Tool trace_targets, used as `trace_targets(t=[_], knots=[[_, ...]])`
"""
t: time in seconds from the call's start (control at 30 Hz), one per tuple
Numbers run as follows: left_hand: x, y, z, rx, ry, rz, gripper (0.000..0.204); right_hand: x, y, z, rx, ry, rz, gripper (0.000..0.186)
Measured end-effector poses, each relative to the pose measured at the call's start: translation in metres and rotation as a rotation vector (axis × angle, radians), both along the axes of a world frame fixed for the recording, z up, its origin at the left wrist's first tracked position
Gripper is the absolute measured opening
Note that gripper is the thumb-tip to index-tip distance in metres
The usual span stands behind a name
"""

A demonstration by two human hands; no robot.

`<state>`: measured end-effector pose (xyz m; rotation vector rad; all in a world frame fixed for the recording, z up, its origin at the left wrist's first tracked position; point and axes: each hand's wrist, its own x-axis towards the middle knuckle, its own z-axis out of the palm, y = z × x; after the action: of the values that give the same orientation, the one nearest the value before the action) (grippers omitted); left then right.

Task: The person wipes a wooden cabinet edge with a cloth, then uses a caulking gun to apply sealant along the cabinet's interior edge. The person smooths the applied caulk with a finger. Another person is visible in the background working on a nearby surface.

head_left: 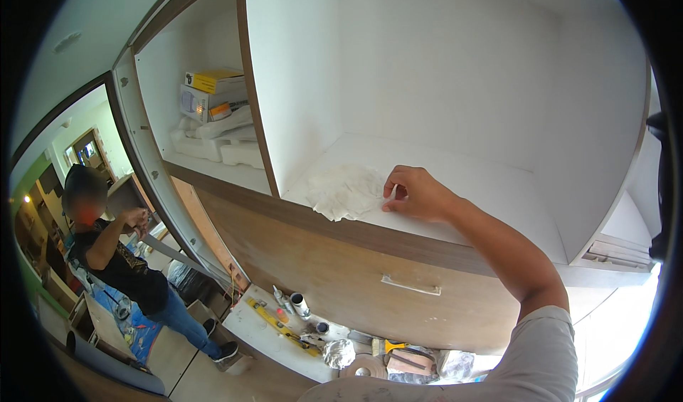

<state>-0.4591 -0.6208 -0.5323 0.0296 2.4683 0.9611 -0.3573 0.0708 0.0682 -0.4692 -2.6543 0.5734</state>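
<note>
A crumpled off-white cloth [345, 192] lies on the white floor of an open cabinet compartment [455, 181], its near edge hanging a little over the brown front rim. My right hand [420, 194] is at the cloth's right edge, with thumb and fingers curled together in a pinch. A pale bit of the cloth seems to be between the fingertips. My right forearm reaches in from the lower right, over the cabinet's front edge. My left hand is out of the picture.
A neighbouring compartment holds boxes [206, 92] and white foam pieces [213, 142]. Below, a white ledge [292, 345] carries a yellow spirit level [274, 316], tubes, a tape roll [364, 366] and a yellow-handled brush [388, 346]. Another person [128, 260] stands at the left.
</note>
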Motion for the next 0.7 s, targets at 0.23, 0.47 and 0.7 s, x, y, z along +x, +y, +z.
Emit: trace_targets(t=[0.23,0.47,0.7], knots=[[0.019,-0.001,-0.006,0.061,-0.004,0.073,0.063,0.001,0.008,0.006,0.189,-0.108,0.065,0.023],[0.009,0.016,0.011,0.327,-0.182,0.238,0.035,-0.043,0.020,-0.005,0.329,-0.004,0.314,0.029],[0.034,0.034,0.009,0.359,-0.166,0.337,0.043,-0.035,0.028,0.020,0.165,-0.308,0.075,0.043]])
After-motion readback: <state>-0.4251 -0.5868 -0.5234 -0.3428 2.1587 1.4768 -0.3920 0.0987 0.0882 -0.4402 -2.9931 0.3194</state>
